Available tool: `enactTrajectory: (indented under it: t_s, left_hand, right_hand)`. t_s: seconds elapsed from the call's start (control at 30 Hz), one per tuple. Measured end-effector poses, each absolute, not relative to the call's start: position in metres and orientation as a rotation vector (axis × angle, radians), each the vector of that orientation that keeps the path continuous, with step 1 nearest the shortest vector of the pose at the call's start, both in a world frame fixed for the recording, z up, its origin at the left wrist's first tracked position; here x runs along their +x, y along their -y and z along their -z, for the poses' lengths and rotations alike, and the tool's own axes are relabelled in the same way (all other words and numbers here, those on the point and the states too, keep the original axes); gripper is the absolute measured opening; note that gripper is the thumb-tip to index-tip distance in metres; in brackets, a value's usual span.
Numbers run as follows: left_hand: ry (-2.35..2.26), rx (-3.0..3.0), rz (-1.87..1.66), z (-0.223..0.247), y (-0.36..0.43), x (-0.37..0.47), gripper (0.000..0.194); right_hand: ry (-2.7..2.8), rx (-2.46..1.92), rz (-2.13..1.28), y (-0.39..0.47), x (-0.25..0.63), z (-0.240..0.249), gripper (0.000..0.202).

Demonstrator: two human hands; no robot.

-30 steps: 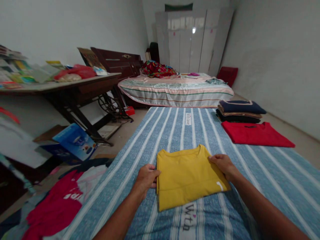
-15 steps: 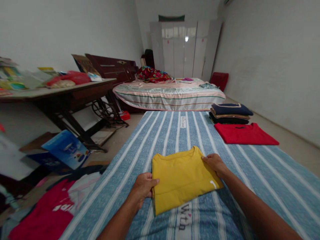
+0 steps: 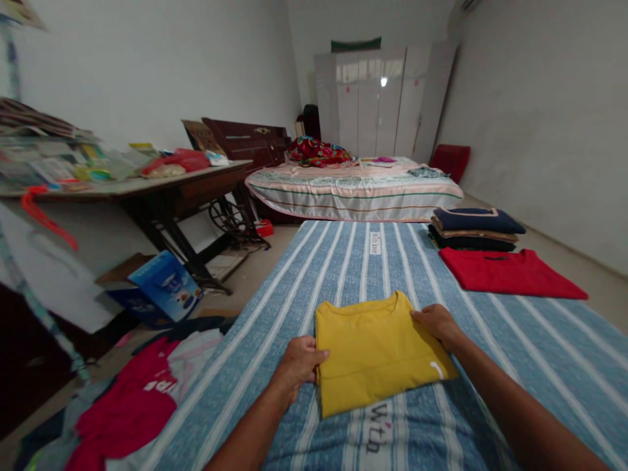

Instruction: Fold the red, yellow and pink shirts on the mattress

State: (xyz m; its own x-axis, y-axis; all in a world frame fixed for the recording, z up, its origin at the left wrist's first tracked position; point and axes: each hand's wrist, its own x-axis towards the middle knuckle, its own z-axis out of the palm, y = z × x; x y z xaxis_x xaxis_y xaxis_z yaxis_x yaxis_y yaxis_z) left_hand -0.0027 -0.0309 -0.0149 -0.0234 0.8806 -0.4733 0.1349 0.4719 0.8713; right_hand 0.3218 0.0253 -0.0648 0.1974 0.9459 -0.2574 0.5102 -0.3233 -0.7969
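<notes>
A folded yellow shirt (image 3: 377, 353) lies near the front of a blue and white striped bed cover (image 3: 338, 261), its neckline facing away from me. My left hand (image 3: 301, 363) grips its left edge, thumb on top and fingers underneath. At the upper right edge, my right hand (image 3: 436, 322) pinches the cloth near the neckline side. A small white mark shows at the shirt's lower right. Farther off to the right lies a folded red shirt (image 3: 510, 271), just in front of a stack of dark folded clothes (image 3: 478, 222).
Left of the bed, a pile of loose clothes (image 3: 132, 399) lies low down, near a blue box (image 3: 169, 284). A cluttered sewing table (image 3: 186, 180) stands behind them. Beyond are another bed (image 3: 353, 196) and a pale wardrobe (image 3: 377, 104).
The view has turned slightly left, so everything appears farther right. Both hands keep their hold on the yellow shirt, which looks nearly unchanged in place.
</notes>
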Motion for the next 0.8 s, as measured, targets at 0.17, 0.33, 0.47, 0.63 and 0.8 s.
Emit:
enactTrajectory:
  t_s: [0.17,0.33,0.47,0.63,0.8]
  left_hand:
    - [-1.456,0.946,-0.777,0.017,0.033,-0.003,0.030]
    - [-1.474,0.915,-0.800,0.007,0.038,0.001,0.027]
    - [-1.472,0.892,-0.806,-0.001,0.036,0.003,0.030]
    - [-1.461,0.902,-0.753,-0.004,0.029,0.004,0.036]
    - [-1.453,0.927,-0.816,0.008,0.015,-0.004,0.045]
  right_hand:
    - [1.361,-2.024,-0.914,-0.026,0.322,0.061,0.029]
    - [1.311,-1.957,-1.059,-0.017,0.319,0.056,0.033]
    - [1.258,-1.829,-1.287,-0.004,0.317,0.048,0.037]
    - [1.189,-1.599,-1.513,0.015,0.323,0.031,0.043]
    - [1.113,-1.378,-1.602,0.023,0.323,0.032,0.048]
